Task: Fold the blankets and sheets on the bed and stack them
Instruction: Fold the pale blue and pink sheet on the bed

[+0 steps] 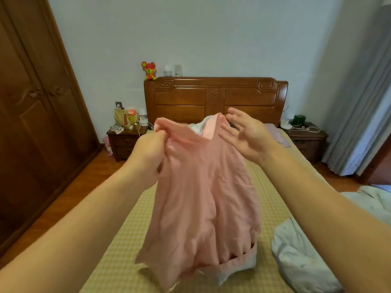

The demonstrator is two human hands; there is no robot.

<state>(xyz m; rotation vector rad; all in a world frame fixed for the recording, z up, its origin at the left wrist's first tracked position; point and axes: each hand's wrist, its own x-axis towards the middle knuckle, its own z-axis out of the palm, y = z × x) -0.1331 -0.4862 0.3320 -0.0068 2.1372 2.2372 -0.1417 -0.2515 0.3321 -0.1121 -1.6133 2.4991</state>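
Head view: the left hand [151, 149], at 10 o'clock of centre, pinches 1 top corner of the pink sheet [201, 199] so the cloth hangs clear above the checked mattress [127, 235]. The right hand [246, 134], at 1 o'clock, has its fingers spread and holds nothing, just beside the sheet's other corner, probably reaching to catch it. A pale crumpled blanket [296, 261] waits at 4 o'clock.

The sheet [203, 187] is plain pink with a white underside. The bed [131, 229] cover is yellow-and-white check. The crumpled blanket [296, 259] is pale mint. The headboard [215, 98] is reddish-brown wood; the toy [149, 70] is red.
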